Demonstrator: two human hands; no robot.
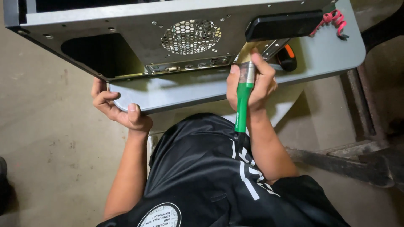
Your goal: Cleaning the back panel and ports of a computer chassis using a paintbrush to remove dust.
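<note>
A grey metal computer case (126,25) lies on a pale grey table (176,90), its rear panel with a round fan grille (191,36) facing me. My right hand (256,82) is closed around a paintbrush with a green handle (243,101) and metal ferrule, its pale bristles pressed against the case's lower edge near the port cutouts. My left hand (118,109) grips the table's rounded front edge, thumb on top and fingers curled underneath.
A black rectangular part (284,24) sits on the case beside a coiled pink cable (334,20). A black and orange tool (288,56) lies on the table behind my right hand. A metal frame (357,109) stands at the right over a concrete floor.
</note>
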